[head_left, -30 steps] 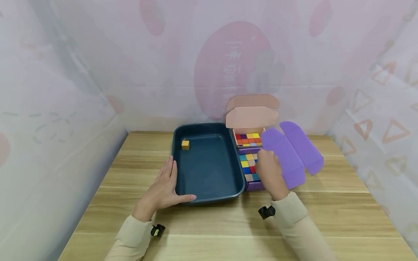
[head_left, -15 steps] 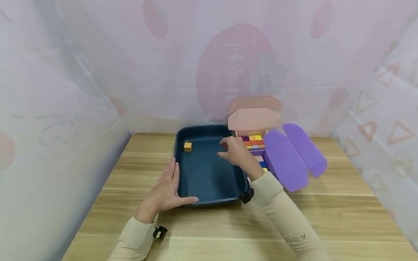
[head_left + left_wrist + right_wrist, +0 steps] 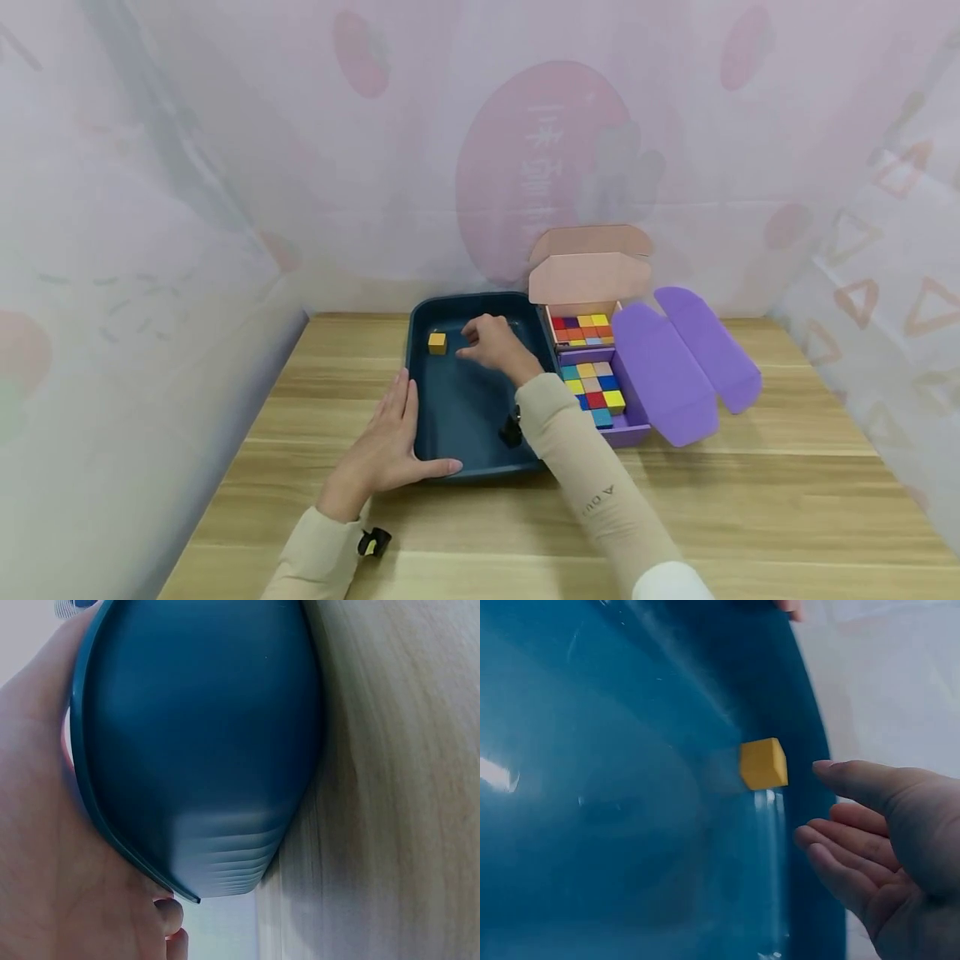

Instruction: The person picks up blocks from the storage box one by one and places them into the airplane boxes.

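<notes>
A yellow-orange cube (image 3: 437, 343) lies near the far left corner inside a dark blue tray (image 3: 457, 417). My right hand (image 3: 495, 343) hovers over the tray just right of this cube. In the right wrist view its thumb and fingers are apart with nothing between them, and the cube (image 3: 762, 763) shows beyond the fingertips. My left hand (image 3: 384, 446) rests along the tray's near left corner, fingers straight along the left rim and thumb over the front rim. In the left wrist view, that hand (image 3: 75, 825) lies against the rim of the tray (image 3: 202, 735).
Right of the tray stands an open purple box (image 3: 628, 435) holding several coloured cubes (image 3: 595, 400). Behind it is an open pink box (image 3: 588, 279) with more cubes (image 3: 581, 329). Purple lid flaps (image 3: 667, 375) spread rightward over the wooden table (image 3: 750, 500).
My right hand has moved left from over the purple box, across the tray toward the yellow-orange cube, and its fingers have spread. The left hand stays at the tray's corner.
</notes>
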`<state>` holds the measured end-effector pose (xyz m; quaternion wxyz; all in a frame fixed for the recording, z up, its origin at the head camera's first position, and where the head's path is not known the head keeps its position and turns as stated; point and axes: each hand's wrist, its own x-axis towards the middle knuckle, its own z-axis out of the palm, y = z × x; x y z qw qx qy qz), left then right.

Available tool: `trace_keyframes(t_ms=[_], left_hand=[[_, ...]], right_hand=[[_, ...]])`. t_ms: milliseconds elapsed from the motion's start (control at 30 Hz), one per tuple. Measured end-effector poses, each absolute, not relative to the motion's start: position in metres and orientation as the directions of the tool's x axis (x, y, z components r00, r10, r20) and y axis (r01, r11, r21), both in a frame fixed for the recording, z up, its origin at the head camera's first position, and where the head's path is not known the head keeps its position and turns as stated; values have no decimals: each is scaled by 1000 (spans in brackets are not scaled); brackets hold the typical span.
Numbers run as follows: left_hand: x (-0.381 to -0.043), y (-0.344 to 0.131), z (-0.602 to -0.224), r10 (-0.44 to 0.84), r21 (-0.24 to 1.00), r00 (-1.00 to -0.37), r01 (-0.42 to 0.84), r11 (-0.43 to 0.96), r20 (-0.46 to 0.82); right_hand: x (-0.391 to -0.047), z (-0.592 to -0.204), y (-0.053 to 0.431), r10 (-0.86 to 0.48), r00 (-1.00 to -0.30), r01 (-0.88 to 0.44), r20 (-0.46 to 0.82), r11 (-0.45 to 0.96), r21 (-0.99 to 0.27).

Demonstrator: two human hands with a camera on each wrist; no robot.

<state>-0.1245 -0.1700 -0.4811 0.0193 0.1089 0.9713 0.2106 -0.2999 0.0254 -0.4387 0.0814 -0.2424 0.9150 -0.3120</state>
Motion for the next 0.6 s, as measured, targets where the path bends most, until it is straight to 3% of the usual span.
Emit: trace_keyframes(t_ms=[600], left_hand=[[-121, -172, -479, 226, 403, -974, 209, 891, 5]], right_hand=[[-320, -469, -23, -432, -902, -366, 11, 750, -551]])
